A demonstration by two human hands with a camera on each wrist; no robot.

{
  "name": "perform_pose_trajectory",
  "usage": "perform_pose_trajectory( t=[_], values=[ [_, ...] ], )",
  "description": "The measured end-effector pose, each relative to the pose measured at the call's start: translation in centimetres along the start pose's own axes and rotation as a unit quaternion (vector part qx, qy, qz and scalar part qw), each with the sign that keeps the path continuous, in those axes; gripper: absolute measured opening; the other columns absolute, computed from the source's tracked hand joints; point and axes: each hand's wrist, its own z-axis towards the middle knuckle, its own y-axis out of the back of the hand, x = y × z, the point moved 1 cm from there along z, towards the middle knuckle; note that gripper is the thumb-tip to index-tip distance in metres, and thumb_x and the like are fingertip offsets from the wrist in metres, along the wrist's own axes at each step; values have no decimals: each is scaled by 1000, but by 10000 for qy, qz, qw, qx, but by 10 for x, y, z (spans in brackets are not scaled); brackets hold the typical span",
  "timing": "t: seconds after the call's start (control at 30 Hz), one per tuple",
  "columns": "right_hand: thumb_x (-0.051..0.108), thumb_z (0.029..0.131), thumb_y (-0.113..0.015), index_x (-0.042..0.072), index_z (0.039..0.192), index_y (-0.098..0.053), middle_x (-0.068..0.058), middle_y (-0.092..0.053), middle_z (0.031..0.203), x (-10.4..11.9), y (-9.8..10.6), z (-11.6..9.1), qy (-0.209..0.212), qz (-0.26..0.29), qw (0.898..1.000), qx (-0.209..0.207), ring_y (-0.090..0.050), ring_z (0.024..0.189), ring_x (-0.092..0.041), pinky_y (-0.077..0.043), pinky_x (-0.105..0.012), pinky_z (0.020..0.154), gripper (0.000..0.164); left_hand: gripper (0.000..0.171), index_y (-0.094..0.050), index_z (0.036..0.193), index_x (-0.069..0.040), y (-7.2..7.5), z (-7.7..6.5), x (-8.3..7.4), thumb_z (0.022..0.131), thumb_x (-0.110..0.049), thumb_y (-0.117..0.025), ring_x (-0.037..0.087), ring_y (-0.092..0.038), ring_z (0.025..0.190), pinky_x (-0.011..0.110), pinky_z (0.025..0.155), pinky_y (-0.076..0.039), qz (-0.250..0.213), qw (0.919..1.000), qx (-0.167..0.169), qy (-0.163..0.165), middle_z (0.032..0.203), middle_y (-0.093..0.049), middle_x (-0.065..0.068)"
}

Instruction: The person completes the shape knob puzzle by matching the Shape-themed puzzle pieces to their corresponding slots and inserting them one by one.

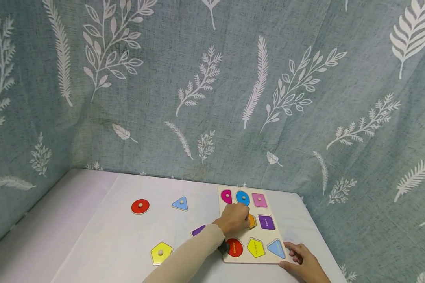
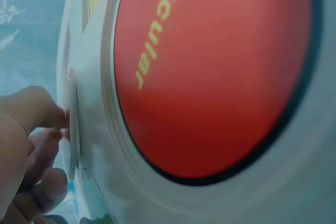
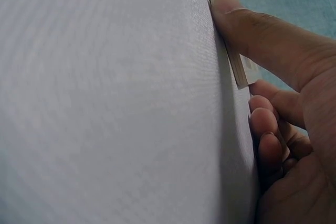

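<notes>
One thin piece (image 2: 74, 127) — flat, pale-edged — in the left hand (image 1: 235, 218)

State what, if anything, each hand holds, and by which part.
The left hand pinches the orange piece, apparently by its knob, hidden from view. The right hand holds the puzzle board at its near right corner, between thumb and forefinger.

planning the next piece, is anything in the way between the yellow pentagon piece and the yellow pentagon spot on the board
Yes, in the head view the beige left sleeve and dark wrist device cross the straight path from the yellow pentagon piece to the yellow pentagon spot; nothing visible covers the spot.
</notes>
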Motion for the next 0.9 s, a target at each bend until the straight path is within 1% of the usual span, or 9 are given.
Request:
perform_pose_trajectory(
  t=[0.1,0.23,0.4,0.53,0.73,0.9],
  values=[
    [43,65,-96,3,131,-68,-3,-44,92,0,1,0,2,9,10000,-15,-44,84,-18,-39,-26,68,82,22,-63,73,-13,-2,0,0,89,-19,-76,9,-45,55,22,51,-36,-72,9999,102,5,60,-47,-6],
    [41,66,-96,3,131,-68,-3,-44,91,3,-1,-2,-78,66,9999,-20,-45,83,-18,-39,-25,68,80,23,-61,71,-14,-4,0,2,90,-17,-73,10,-44,54,23,50,-35,-155,9999,43,-23,60,-47,-6],
    [37,68,-96,1,131,-67,-3,-45,91,5,-3,-3,-112,90,9999,-6,-45,83,-18,-40,-25,68,79,17,-68,77,-14,-8,0,3,92,-19,-74,8,-46,57,22,53,-39,-220,9997,-21,-80,65,-53,-9],
    [38,68,-96,2,132,-67,-3,-45,92,5,-3,-2,-95,20,10000,-20,-45,84,-18,-40,-25,68,79,14,-72,81,-13,-8,1,3,93,-20,-75,7,-49,59,22,56,-42,-243,9997,-48,-65,68,-58,-10],
    [38,67,-96,1,132,-67,-3,-44,92,7,0,-2,-58,10,10000,-21,-45,84,-18,-40,-26,69,80,14,-73,85,-13,-6,3,4,94,-23,-76,7,-50,63,23,60,-45,-405,9991,83,69,72,-61,-9],
    [38,68,-96,1,132,-67,-3,-45,92,7,1,-3,-39,-9,10000,17,-45,84,-18,-40,-26,69,80,15,-75,85,-14,-3,3,7,92,-26,-79,6,-51,67,23,61,-45,-742,9969,234,109,74,-64,-10]
  ],
)
